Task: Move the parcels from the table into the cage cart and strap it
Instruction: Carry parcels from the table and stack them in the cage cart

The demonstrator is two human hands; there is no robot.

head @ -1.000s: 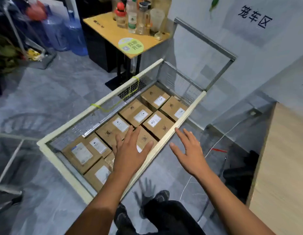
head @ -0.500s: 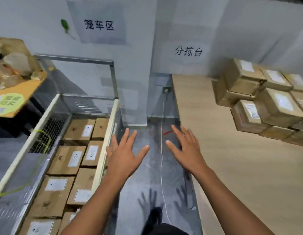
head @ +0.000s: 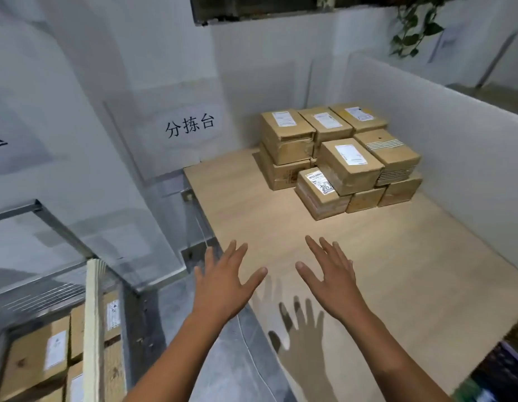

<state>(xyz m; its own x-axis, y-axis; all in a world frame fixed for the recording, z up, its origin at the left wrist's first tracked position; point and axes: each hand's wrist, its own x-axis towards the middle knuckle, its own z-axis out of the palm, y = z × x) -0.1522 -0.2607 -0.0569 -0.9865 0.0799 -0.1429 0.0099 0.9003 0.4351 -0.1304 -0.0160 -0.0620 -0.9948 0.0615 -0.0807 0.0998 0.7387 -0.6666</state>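
- Left hand [head: 223,282] and right hand [head: 333,281], released with fingers spread, hover above the pale wooden table [head: 397,271].
- Stacked brown cardboard parcels [head: 339,158] at one o'clock.
- Wire-mesh cage cart [head: 92,329] at eight o'clock.

The cage cart [head: 92,329] and its parcels [head: 53,348] are cut off bottom-left.

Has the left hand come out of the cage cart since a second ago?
Yes. The left hand was over the parcels inside the cage cart; now it is right of the wooden rail, at the table edge.
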